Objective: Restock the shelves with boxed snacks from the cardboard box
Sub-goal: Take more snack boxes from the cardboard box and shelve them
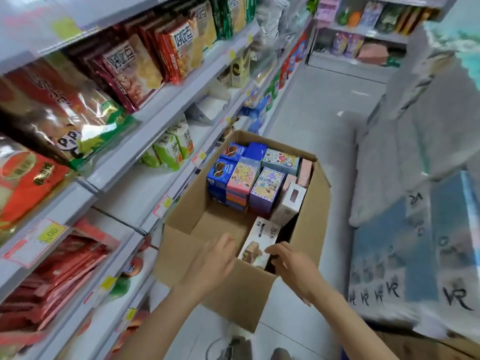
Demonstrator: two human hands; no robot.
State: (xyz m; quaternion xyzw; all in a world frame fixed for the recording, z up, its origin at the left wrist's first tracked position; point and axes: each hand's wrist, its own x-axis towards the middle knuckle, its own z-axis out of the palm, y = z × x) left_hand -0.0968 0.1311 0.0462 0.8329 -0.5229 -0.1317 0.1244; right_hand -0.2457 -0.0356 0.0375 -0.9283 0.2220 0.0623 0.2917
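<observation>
Our left hand point(215, 258) reaches into the carton point(246, 294) with loose, fairly straight fingers, holding nothing; it is blurred. Our right hand point(291, 263) curls thumb and fingers round the near corner of a white box point(259, 242) that leans by the carton's right wall; its print is too blurred to read. The carton stands on the floor point(311, 120). At its far end stand stacked snack boxes point(259, 178), blue, pink and purple. To our right, wrapped packs point(389, 255) read "VR". On the shelves point(161, 118) to our left, bags point(181, 45) read "好吃点", and yellow price tags point(166, 202) sit on the rails.
</observation>
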